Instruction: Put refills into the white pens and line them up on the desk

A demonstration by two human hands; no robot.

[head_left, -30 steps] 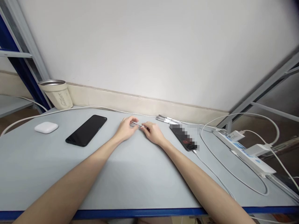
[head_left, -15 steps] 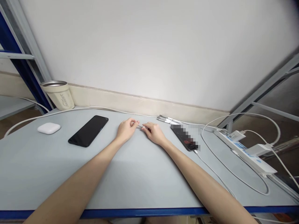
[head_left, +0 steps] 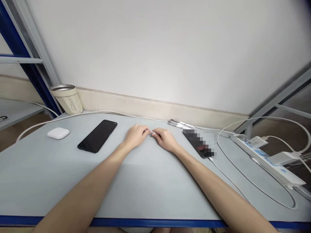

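Note:
Over the middle of the grey desk, my left hand (head_left: 136, 135) is closed in a pinch on a slim, light-coloured pen part (head_left: 151, 133). Facing it, my right hand (head_left: 165, 138) pinches the other end between thumb and fingertips. Only a short bit shows in the small gap between the two hands; my fingers cover the rest. Several white-and-grey pens (head_left: 181, 124) lie together by the wall, just beyond my right hand. To its right is a dark phone (head_left: 198, 144), its screen pixelated, with a white cable plugged in.
A black phone (head_left: 97, 136) and a white earbuds case (head_left: 58, 133) lie on the left. A cream cup (head_left: 66, 99) stands in the back left corner. On the right, a white power strip (head_left: 267, 161) holds chargers, with a looping cable (head_left: 239, 176) across the desk (head_left: 145, 191).
My hands have drawn closer together, so less of the pen part shows between them. The whole view has shifted slightly, with everything appearing farther right.

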